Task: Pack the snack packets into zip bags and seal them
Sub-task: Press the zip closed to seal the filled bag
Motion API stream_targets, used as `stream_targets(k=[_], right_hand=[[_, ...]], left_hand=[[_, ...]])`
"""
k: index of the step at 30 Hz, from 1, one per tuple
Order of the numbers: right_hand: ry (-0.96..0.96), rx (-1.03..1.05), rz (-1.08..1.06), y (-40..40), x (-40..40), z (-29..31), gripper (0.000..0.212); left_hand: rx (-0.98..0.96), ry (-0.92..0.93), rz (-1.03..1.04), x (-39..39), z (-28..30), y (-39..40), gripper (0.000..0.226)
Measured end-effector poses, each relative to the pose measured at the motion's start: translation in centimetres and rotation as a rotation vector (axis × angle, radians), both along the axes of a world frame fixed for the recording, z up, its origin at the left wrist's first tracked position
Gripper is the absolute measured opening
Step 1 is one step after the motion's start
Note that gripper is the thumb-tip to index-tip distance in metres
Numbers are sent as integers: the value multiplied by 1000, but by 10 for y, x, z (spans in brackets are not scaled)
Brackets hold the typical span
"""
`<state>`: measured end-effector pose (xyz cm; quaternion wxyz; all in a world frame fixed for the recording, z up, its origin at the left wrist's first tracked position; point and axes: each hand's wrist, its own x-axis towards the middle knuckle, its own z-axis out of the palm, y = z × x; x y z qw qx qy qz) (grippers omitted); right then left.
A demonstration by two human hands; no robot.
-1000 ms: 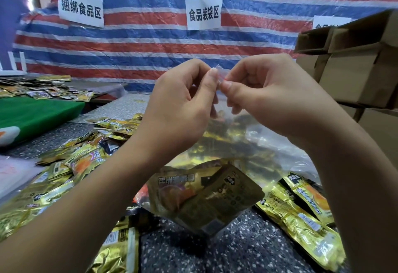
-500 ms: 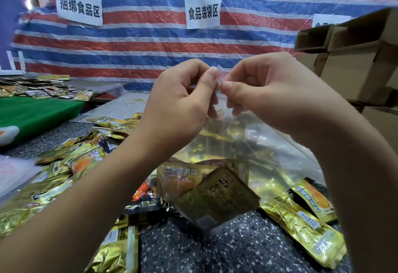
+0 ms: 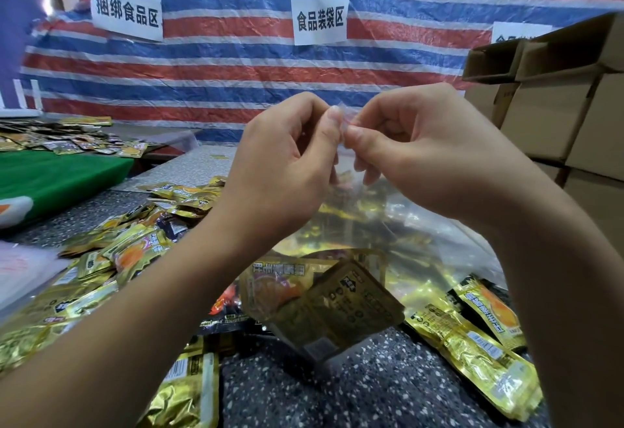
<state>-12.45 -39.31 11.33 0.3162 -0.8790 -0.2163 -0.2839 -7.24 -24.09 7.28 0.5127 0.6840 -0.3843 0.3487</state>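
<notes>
Hands raised at frame centre: left hand [image 3: 287, 164] and right hand [image 3: 418, 157] both pinching top edge of clear zip bag [image 3: 388, 225], which hangs toward 6 o'clock with snack packets [image 3: 324, 299] inside, presumably so packet weight tensions the zip for sealing.

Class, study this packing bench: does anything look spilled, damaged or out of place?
Nothing looks damaged. Loose snack packets lie scattered in untidy heaps across the speckled table. Both hands, left hand and right hand, pinch the top of a clear zip bag holding packets.
</notes>
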Motion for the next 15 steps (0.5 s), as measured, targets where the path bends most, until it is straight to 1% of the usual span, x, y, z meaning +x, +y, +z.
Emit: stream_targets(k=[5,9,15], right_hand=[[17,-30,-24,-2,0,2,23],[-15,-36,-39,2,-1,1,24],[-24,-7,-41,3,0,-1,24]], left_hand=[[-1,9,-13,0,-1,-1,26],[-1,6,1,0,-1,-1,27],[-14,6,-11,-1,-2,-1,28]])
